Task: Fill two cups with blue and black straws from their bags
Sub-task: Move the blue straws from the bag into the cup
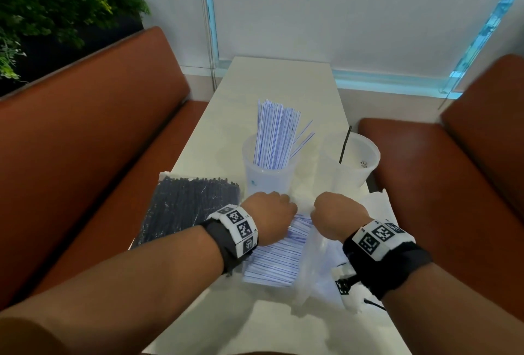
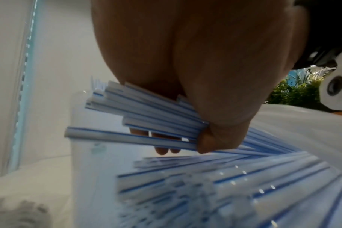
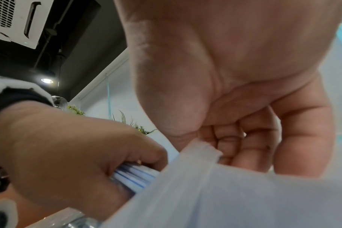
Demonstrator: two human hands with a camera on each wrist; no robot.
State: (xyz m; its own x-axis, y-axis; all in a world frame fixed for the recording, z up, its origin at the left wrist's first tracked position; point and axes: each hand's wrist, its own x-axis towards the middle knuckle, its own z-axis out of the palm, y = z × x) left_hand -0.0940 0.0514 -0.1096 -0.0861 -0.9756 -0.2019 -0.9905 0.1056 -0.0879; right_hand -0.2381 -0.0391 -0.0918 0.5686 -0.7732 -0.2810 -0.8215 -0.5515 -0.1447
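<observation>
My left hand (image 1: 272,213) grips a bunch of blue-striped straws (image 2: 146,117) at the mouth of their clear bag (image 1: 307,264); more straws (image 1: 272,261) lie inside it. My right hand (image 1: 337,213) pinches the bag's edge (image 3: 203,148) between thumb and fingers. Behind the hands stands a translucent cup (image 1: 266,176) holding many blue-striped straws (image 1: 273,136). To its right a second cup (image 1: 351,162) holds a single black straw (image 1: 345,143). A bag of black straws (image 1: 184,207) lies on the table to the left.
The narrow white table (image 1: 283,85) runs between two brown bench seats (image 1: 93,142), (image 1: 442,179). White paper or plastic (image 1: 380,207) lies at the right under my right wrist. A plant (image 1: 56,0) stands beyond the left bench.
</observation>
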